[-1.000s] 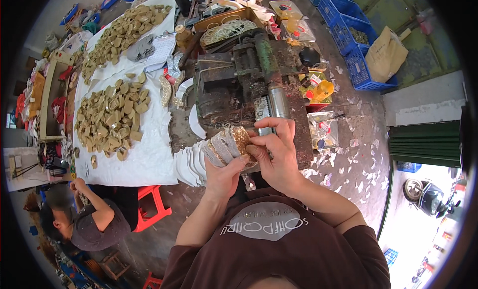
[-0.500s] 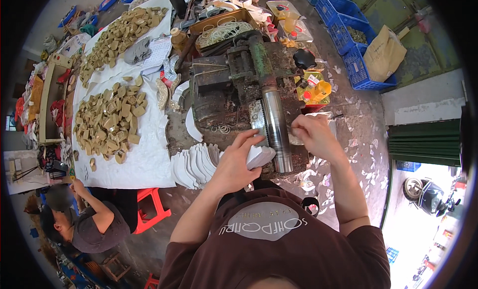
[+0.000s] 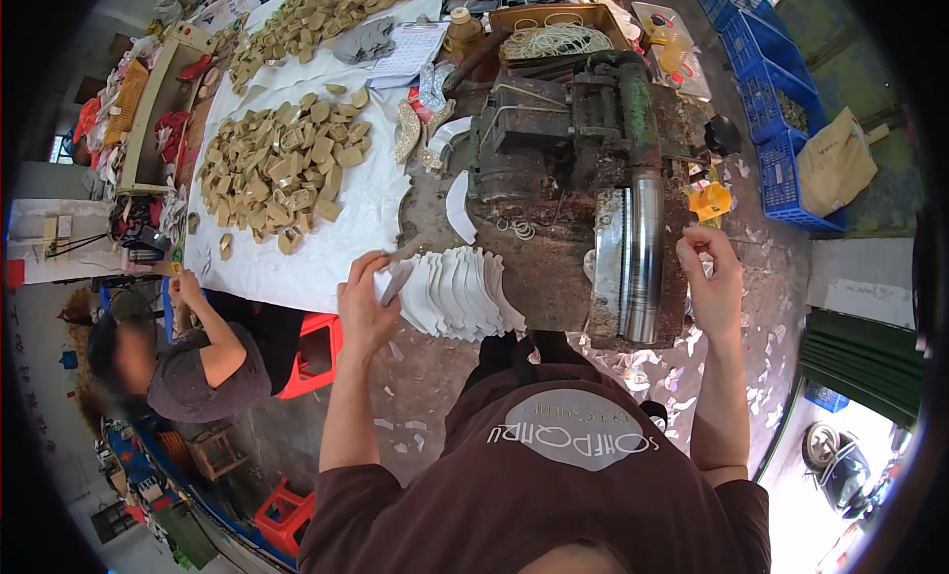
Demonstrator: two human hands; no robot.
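Note:
My left hand grips a white curved cut piece at the left end of a row of similar thin white pieces standing side by side along the near table edge. Its fingers wrap around the piece. To the right of the machine's shiny metal roller, my right hand hangs raised, its thumb and fingers curled close together; I cannot make out what they hold, if anything. The roller and the flat toothed metal plate beside it belong to a greasy green machine.
Tan block-like pieces lie heaped on a white sheet at the left. A tray of pale cords stands behind the machine. Blue crates line the far right. A person works beside a red stool at left.
My left hand has moved left from beside the roller to the row's left end, with a white piece. My right hand has drawn away from the roller to the right. The view has shifted.

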